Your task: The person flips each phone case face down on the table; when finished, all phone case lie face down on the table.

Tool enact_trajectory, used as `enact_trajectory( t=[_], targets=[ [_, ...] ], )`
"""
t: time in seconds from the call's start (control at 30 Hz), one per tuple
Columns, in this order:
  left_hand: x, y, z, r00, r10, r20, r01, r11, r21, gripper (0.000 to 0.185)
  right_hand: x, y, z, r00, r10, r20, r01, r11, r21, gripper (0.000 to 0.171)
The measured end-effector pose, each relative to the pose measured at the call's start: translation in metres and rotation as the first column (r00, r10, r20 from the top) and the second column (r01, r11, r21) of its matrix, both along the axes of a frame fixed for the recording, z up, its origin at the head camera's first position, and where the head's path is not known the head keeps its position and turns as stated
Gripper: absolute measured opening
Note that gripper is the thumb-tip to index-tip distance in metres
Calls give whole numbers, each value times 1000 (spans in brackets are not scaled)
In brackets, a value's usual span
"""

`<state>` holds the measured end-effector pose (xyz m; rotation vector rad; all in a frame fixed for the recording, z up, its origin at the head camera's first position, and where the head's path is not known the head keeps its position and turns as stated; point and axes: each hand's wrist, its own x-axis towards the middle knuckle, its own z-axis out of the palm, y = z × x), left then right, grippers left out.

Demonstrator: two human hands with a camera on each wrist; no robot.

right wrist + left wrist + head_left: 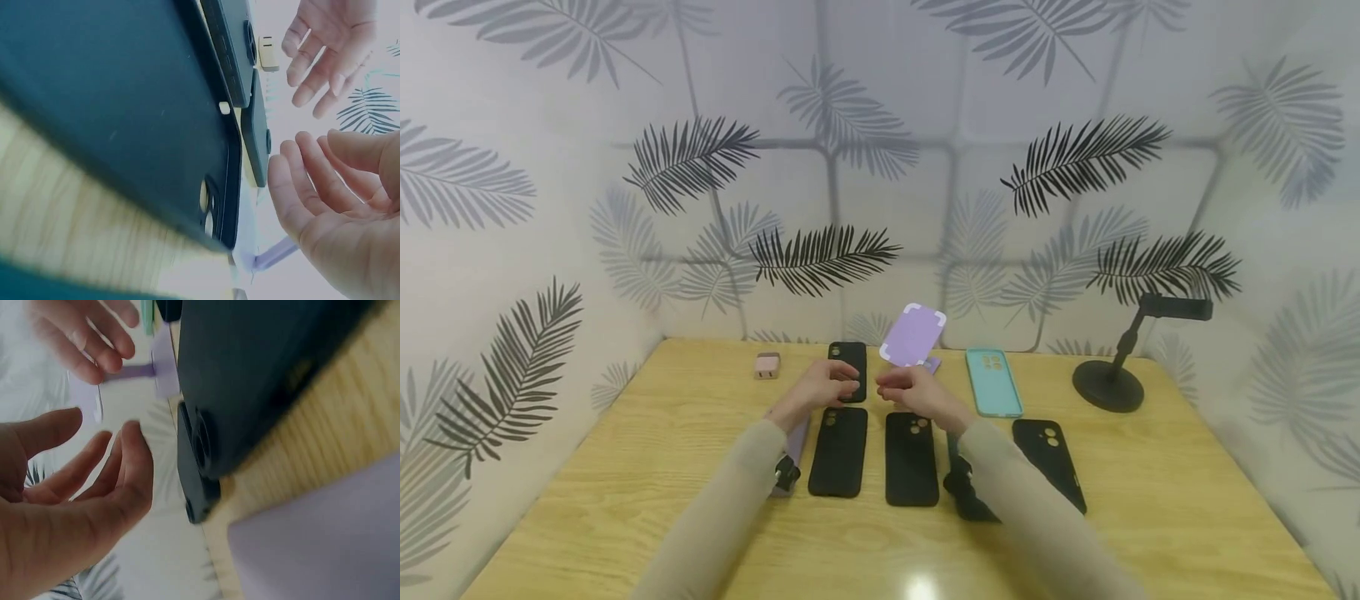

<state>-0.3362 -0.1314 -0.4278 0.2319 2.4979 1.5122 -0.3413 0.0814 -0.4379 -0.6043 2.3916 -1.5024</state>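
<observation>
Both hands hover just above the table's middle, palms turned toward each other, fingers loosely bent and holding nothing. My left hand [833,386] [94,462] is over the near end of the far black phone case [847,363]. A small gap separates it from my right hand [907,389] [312,187], which sits in front of a lilac plate on a purple stand [913,335]. Below the hands lie two black cases side by side [838,454] [912,460]. In the wrist views these cases fill the frame [269,375] [125,112].
A teal case [992,382] and another black case [1051,463] lie to the right. A lilac case [795,446] lies partly under my left forearm. A pink charger [767,365] sits far left; a black phone stand [1111,379] far right. The wooden table [625,467] meets walls on three sides.
</observation>
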Motion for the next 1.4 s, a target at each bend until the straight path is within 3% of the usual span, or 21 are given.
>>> enact_trajectory(
  t=[0.23, 0.47, 0.6, 0.87, 1.17, 1.4],
  targets=[
    [17, 17, -2, 990, -126, 57, 125, 992, 27, 34, 9, 26, -4, 999, -21, 43, 18, 997, 69, 30],
    [25, 28, -8, 964, -231, 133, 223, 972, 73, 38, 21, 54, -5, 993, -57, 106, 39, 985, 165, 24],
    [29, 29, -10, 958, -231, 169, 224, 973, 61, 40, 27, 60, -4, 991, -67, 113, 44, 979, 197, 24],
    [33, 36, -16, 947, -245, 205, 227, 968, 110, 44, 36, 58, -8, 978, -61, 199, 30, 988, 154, 30],
    [31, 38, -15, 967, -212, 143, 190, 971, 148, 43, 38, 44, -9, 969, -94, 228, 58, 986, 159, 32],
    [24, 36, -8, 972, -202, 118, 173, 961, 215, 47, 38, 41, -5, 979, -67, 190, 33, 984, 176, 39]
  ],
)
